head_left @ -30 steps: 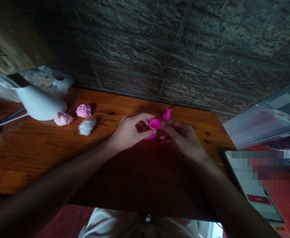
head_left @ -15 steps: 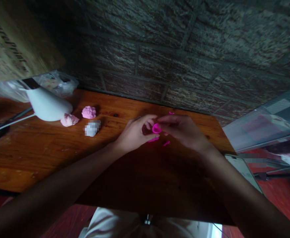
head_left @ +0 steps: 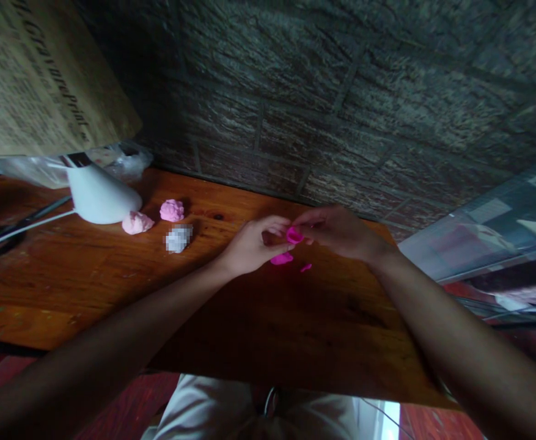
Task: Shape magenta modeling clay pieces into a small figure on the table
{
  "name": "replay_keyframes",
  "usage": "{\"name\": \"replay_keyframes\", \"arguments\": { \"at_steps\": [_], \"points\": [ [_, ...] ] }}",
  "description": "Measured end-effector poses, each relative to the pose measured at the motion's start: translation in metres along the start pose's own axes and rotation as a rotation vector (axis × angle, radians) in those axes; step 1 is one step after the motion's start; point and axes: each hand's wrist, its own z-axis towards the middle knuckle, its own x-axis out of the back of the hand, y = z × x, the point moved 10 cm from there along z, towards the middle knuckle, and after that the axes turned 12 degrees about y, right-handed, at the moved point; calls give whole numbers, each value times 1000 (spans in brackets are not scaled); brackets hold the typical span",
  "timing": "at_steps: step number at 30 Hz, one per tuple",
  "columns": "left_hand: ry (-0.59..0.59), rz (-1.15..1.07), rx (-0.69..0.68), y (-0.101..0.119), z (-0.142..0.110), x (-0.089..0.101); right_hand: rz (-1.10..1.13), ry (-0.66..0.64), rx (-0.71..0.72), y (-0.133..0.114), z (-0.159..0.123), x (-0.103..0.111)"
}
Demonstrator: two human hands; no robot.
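A small magenta piece of modelling clay (head_left: 294, 234), hollow like a cup or ring, is held up between my hands just above the table. My left hand (head_left: 253, 244) grips it from the left, thumb below and fingers curled above. From the right, the fingertips of my right hand (head_left: 334, 232) pinch its edge. Under the left thumb lies a flat magenta clay piece (head_left: 281, 259) on the wood. A thin magenta scrap (head_left: 305, 267) lies to its right.
Left on the wooden table (head_left: 112, 287) sit a pink clay lump (head_left: 172, 210), a paler pink lump (head_left: 137, 223) and a blurred whitish lump (head_left: 178, 239). Behind them stands a lamp with a white base (head_left: 105, 195) and printed paper shade (head_left: 52, 79). A stone wall (head_left: 268, 122) borders the back.
The view has shifted slightly, so things at left appear further right. Both hands still hold the magenta clay, with the cup turned a little. The phone at right has gone out of sight.
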Motion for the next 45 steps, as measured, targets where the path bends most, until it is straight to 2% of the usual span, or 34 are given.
{"name": "replay_keyframes", "arguments": {
  "at_steps": [3, 8, 14, 18, 22, 26, 32, 38, 45],
  "points": [
    [20, 52, -23, 6, -1, 2, 96, 7, -15, 0, -6, 2],
    [89, 226, -113, 18, -2, 8, 180, 15, -169, 16, -22, 1],
    [64, 282, -173, 28, -3, 5, 287, 13, -186, 16, -29, -4],
    [49, 144, -107, 20, -3, 3, 314, 54, -140, 13, -27, -4],
    [35, 15, -27, 8, -3, 1, 296, 149, -42, 8, -23, 4],
    [14, 9, 7, 0, -4, -1, 136, 111, 59, -5, -19, 3],
    [10, 63, -1, -4, -4, 0, -151, 70, 127, -11, 8, 12],
    [57, 251, -59, -6, -2, 9, -271, 86, 59, 20, 51, 23],
    [55, 317, -70, -4, 0, 12, -297, 42, 82, 40, 66, 15]
  ]
}}
